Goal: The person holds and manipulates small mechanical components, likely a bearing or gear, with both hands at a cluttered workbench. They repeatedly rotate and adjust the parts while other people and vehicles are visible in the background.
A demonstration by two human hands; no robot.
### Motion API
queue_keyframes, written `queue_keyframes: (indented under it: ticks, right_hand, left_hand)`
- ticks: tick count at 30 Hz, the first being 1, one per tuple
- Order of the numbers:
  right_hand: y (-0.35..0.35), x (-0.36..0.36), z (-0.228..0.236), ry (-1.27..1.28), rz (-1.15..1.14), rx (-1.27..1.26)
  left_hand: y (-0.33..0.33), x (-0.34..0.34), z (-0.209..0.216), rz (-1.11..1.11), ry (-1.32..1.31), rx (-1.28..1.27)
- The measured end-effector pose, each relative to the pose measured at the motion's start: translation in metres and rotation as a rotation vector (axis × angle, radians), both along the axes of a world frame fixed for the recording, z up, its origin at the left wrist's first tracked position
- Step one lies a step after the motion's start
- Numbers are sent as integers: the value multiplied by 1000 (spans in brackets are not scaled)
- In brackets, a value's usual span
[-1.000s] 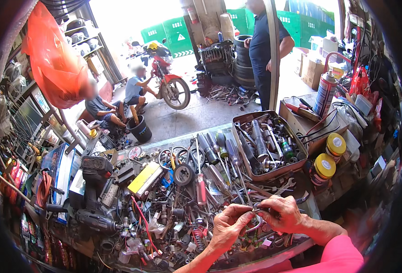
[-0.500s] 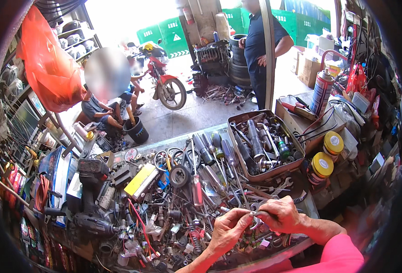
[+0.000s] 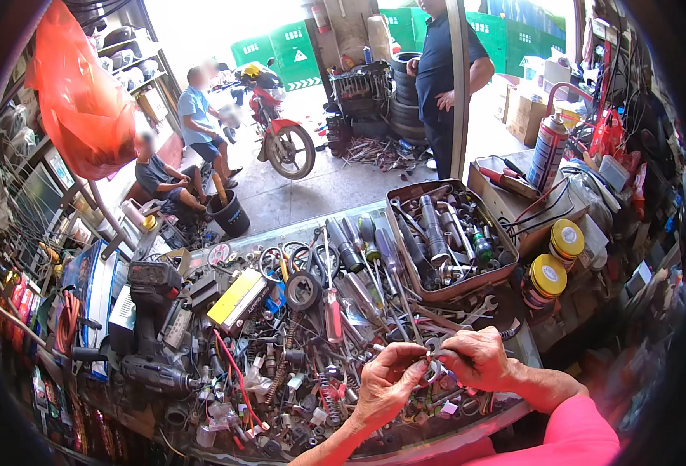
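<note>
My left hand and my right hand meet over the front right part of the cluttered workbench. Thumbs and fingers of both are pinched together around a small metallic piece, too small and covered to name. Just under the fingertips shows a curved, shiny ring-like part; whether it is held or lies on the bench I cannot tell. Loose springs, bolts and small parts spread beneath and left of the hands. Beyond them lie a red-handled screwdriver and an open-end wrench.
A metal tray full of sockets and tools stands beyond my hands. Yellow-lidded tubs and a spray can are at right. A cordless impact wrench lies left. Past the bench are a motorcycle and several people.
My hands stay pinched together in nearly the same place, with slight finger movement. The view has shifted a little, and the seated people at the far left show more fully.
</note>
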State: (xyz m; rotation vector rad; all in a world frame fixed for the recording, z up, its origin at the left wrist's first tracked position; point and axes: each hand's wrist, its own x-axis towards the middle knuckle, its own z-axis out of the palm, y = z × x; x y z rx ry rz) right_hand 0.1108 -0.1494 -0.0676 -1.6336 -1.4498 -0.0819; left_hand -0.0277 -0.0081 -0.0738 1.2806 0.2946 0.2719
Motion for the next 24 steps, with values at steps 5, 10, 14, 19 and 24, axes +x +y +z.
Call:
queue_keyframes:
  ticks: [5, 10, 14, 19, 24]
  right_hand:
    - [-1, 0, 1, -2, 43, -10]
    - [-2, 0, 4, -11, 72, -33]
    - [1, -2, 5, -2, 39, 8]
    - [1, 0, 8, 22, -45, 16]
    - [2, 3, 3, 59, -48, 20]
  left_hand:
    - [0, 2, -3, 39, 52, 6]
    - [5, -1, -2, -34, 75, 59]
    - [2, 1, -3, -6, 13, 11]
    - [1, 4, 9, -72, -80, -48]
    - [-1, 7, 0, 22, -33, -50]
